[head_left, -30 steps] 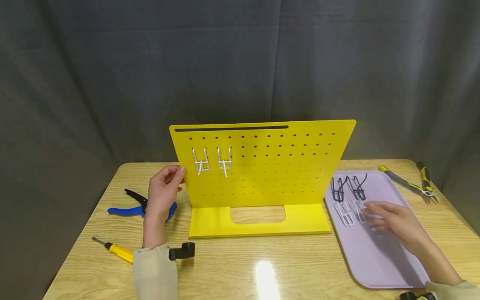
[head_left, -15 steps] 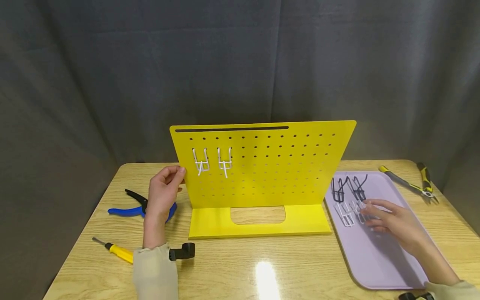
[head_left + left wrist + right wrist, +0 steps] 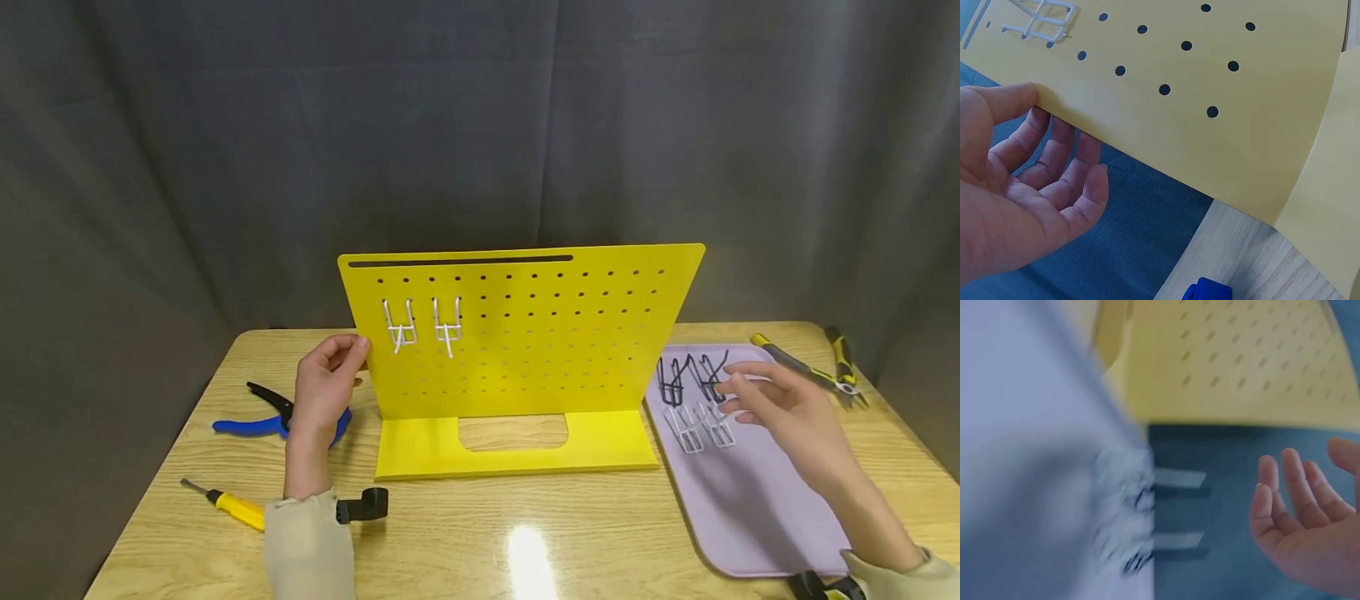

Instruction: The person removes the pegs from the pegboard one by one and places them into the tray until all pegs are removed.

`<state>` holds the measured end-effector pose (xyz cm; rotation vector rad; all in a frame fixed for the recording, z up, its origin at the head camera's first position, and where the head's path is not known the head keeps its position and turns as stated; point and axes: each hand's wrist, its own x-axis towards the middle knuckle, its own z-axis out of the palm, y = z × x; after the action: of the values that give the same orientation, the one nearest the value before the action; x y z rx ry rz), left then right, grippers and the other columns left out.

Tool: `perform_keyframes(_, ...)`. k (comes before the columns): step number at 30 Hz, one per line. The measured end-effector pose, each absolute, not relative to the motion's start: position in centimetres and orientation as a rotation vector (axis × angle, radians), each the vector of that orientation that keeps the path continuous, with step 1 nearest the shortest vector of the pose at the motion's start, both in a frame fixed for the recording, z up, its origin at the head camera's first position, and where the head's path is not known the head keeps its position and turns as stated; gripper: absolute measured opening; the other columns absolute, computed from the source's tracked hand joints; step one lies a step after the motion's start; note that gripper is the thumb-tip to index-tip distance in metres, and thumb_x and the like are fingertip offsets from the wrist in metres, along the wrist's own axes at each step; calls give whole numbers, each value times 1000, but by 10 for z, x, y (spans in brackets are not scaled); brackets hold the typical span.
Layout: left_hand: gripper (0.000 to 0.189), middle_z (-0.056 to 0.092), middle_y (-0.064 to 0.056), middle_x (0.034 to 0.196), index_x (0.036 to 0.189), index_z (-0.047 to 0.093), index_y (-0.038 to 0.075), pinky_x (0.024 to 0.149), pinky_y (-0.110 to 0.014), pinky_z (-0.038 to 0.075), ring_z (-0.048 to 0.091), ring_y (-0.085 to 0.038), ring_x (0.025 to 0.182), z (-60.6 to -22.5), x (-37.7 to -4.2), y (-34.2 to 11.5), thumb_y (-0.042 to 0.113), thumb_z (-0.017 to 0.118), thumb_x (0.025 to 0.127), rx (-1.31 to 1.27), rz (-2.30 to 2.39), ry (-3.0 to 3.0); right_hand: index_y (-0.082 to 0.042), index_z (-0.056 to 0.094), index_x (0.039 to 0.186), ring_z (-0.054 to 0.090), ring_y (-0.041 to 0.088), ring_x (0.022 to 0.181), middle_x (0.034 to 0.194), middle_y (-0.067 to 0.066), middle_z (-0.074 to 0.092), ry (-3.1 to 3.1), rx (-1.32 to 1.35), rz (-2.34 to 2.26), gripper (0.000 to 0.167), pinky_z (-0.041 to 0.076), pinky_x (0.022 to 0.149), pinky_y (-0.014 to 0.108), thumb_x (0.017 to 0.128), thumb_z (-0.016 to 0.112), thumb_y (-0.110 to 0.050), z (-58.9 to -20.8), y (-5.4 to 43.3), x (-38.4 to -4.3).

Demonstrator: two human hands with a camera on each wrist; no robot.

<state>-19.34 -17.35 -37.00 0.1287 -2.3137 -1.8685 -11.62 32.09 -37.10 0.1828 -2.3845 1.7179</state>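
A yellow pegboard (image 3: 525, 367) stands upright on its flat base. My left hand (image 3: 322, 383) grips its left edge, thumb on the front and fingers behind, as the left wrist view shows too. Two white wire hooks hang in the board's upper left, a left one (image 3: 401, 327) and a right one (image 3: 447, 327). Over the lilac tray (image 3: 750, 517) my right hand (image 3: 795, 417) hovers with fingers loosely bent and nothing in them. Under its fingertips lie white wire hooks (image 3: 691, 451) and, farther back, black wire hooks (image 3: 672, 387), one partly covered by the fingers.
Blue-handled cutters (image 3: 251, 427) and a yellow screwdriver (image 3: 240, 508) lie on the wooden table (image 3: 435, 542) at the left. Yellow-and-black pliers (image 3: 798, 364) and another yellow-and-black handled tool (image 3: 842, 354) lie beyond the tray's right side. A dark curtain (image 3: 465, 125) hangs behind.
My right hand has risen off the white hooks and moved back toward the black ones, uncovering the right white hook. The left hand keeps its grip on the board's edge.
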Motion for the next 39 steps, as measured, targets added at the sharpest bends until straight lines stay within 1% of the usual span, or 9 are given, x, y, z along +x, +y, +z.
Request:
perform_keyframes(3, 35, 62, -10, 102, 117, 60, 1, 82, -35, 46, 58, -19, 92, -370, -193, -174, 30, 56, 98, 128, -1874, -2309, -5, 63, 116, 69, 11, 77, 95, -2, 73, -2245, 294, 1842, 22, 53, 68, 20, 96, 55, 0, -362, 297, -117)
perform_keyframes(6, 35, 63, -10, 102, 117, 61, 1, 80, -32, 46, 58, -16, 90, -370, -193, -174, 30, 56, 98, 123, -1868, -2312, -3, 63, 115, 68, 12, 77, 95, 0, 73, -2196, 385, 1892, 22, 53, 68, 21, 96, 53, 3, -362, 272, -118)
perform_keyframes(14, 35, 63, -10, 102, 116, 61, 0, 76, -28, 45, 58, -23, 95, -369, -193, -174, 30, 56, 98, 121, -1860, -2310, -6, 63, 113, 66, 16, 79, 96, 4, 70, -2273, 554, 1941, 20, 53, 69, 27, 98, 52, -1, -374, 214, -125)
perform_keyframes(20, 36, 62, -10, 104, 117, 61, 1, 77, -28, 45, 58, -19, 93, -371, -194, -175, 31, 56, 98, 130, -1859, -2319, -3, 64, 109, 66, 18, 80, 94, 2, 70, -2251, 562, 2019, 16, 54, 71, 29, 99, 53, -7, -373, 185, -136)
perform_keyframes(24, 36, 62, -12, 105, 117, 60, 1, 78, -29, 45, 57, -25, 97, -372, -195, -176, 31, 56, 98, 135, -1865, -2317, -3, 65, 107, 66, 19, 79, 93, 3, 70, -2225, 599, 2076, 15, 54, 71, 30, 98, 54, -8, -373, 163, -141)
perform_keyframes(27, 35, 62, -10, 102, 116, 60, 0, 77, -28, 45, 56, -32, 100, -372, -195, -175, 30, 56, 98, 128, -1869, -2312, 1, 64, 107, 66, 19, 79, 92, 2, 70, -2204, 641, 2116, 15, 54, 70, 31, 97, 55, -7, -376, 145, -140)
perform_keyframes(29, 35, 63, -9, 101, 116, 61, 0, 77, -29, 45, 57, -27, 97, -372, -195, -175, 30, 56, 98, 124, -1863, -2315, 5, 63, 107, 66, 18, 79, 92, 2, 70, -2201, 667, 2127, 17, 55, 71, 32, 97, 56, -7, -378, 133, -140)
perform_keyframes(34, 35, 63, -8, 101, 116, 61, 1, 77, -30, 45, 58, -17, 90, -371, -194, -175, 30, 56, 98, 131, -1848, -2320, 8, 61, 111, 67, 18, 79, 96, 14, 69, -2191, 727, 2118, 22, 55, 71, 36, 96, 58, -8, -370, 105, -142)
perform_keyframes(39, 34, 63, -7, 100, 116, 61, 0, 76, -29, 46, 58, -22, 93, -371, -195, -175, 29, 56, 98, 114, -1857, -2312, 5, 60, 116, 67, 21, 82, 102, 22, 66, -2173, 718, 2092, 25, 54, 73, 33, 95, 60, -9, -360, 84, -146)
